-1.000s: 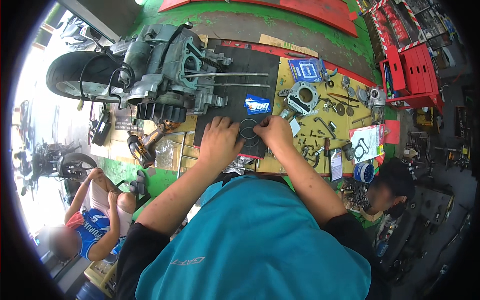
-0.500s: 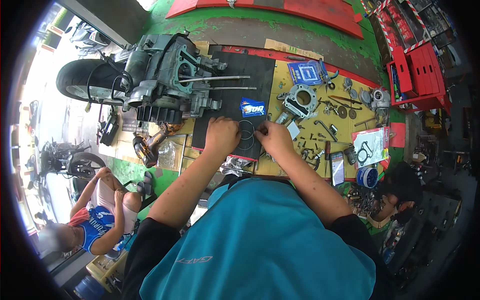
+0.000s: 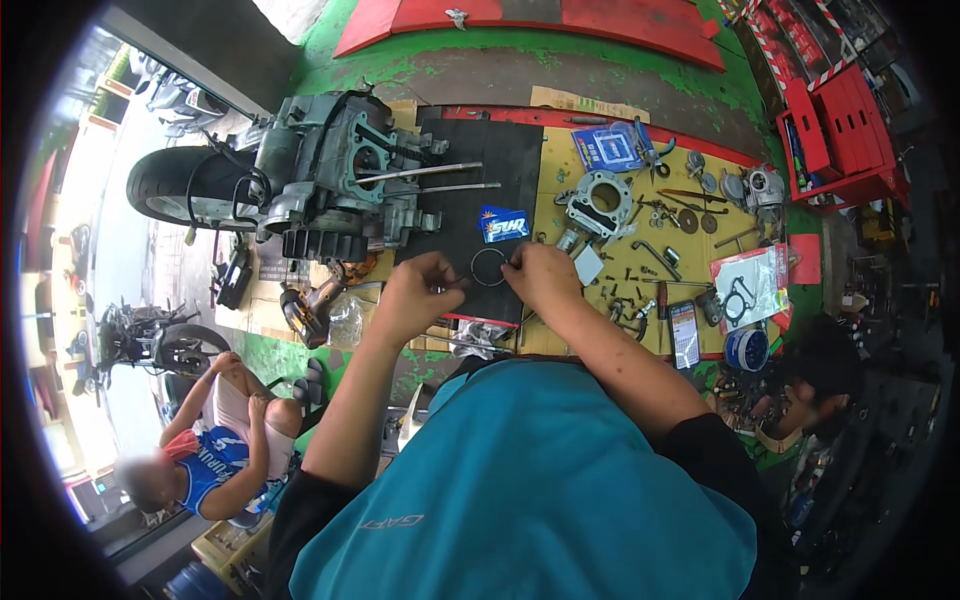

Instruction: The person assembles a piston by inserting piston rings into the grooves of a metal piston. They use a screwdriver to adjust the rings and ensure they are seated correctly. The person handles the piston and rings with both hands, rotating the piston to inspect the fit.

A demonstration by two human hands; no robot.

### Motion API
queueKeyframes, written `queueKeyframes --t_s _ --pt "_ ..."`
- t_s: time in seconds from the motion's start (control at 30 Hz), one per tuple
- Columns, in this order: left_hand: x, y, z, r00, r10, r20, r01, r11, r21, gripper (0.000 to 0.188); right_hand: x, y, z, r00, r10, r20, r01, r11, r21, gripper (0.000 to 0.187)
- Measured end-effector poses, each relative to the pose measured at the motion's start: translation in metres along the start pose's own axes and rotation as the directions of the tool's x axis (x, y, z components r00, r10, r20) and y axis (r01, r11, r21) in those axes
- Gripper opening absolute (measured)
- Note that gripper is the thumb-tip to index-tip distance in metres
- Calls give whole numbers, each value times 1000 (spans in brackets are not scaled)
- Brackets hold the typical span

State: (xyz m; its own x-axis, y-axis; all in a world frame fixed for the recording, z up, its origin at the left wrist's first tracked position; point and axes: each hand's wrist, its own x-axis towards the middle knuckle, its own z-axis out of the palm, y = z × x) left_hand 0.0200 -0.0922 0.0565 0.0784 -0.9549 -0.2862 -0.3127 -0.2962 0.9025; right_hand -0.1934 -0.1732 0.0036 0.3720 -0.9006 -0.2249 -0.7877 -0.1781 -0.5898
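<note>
A thin metal ring [image 3: 489, 267], like a piston ring, shows over the black mat [image 3: 470, 215]. My right hand [image 3: 543, 277] pinches the ring at its right edge between thumb and fingertips. To the left of the ring is my left hand [image 3: 413, 292], its fingers bent and a gap showing between them and the thumb; I see nothing in it. Just beyond the ring lies a blue-and-white packet [image 3: 503, 225]. Right of my right hand stand a metal engine cylinder [image 3: 602, 203] and a piston [image 3: 568, 241] beside a white card.
An engine [image 3: 335, 170] with long studs and a wheel fills the left. Bolts, gears and tools cover the cardboard [image 3: 650, 230] at right, with a gasket pack [image 3: 745, 290] and blue tub [image 3: 747, 349]. A power drill [image 3: 312, 307] lies left. Two people are nearby.
My left hand has moved left, away from the rings, and its fingers have loosened. Overlapping rings showed before; one ring shows now, at my right fingertips. The view has shifted slightly.
</note>
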Motion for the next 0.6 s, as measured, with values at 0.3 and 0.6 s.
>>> queueKeyframes --t_s 0.3,0.6 --pt "-41 -17 -7 995 -96 -15 68 793 -605 11 -1 -9 13 999 15 -41 -18 998 -61 21" --pt "-61 -66 -1 995 35 88 55 549 -834 8 -1 -17 26 991 105 -88 -110 993 -51 21"
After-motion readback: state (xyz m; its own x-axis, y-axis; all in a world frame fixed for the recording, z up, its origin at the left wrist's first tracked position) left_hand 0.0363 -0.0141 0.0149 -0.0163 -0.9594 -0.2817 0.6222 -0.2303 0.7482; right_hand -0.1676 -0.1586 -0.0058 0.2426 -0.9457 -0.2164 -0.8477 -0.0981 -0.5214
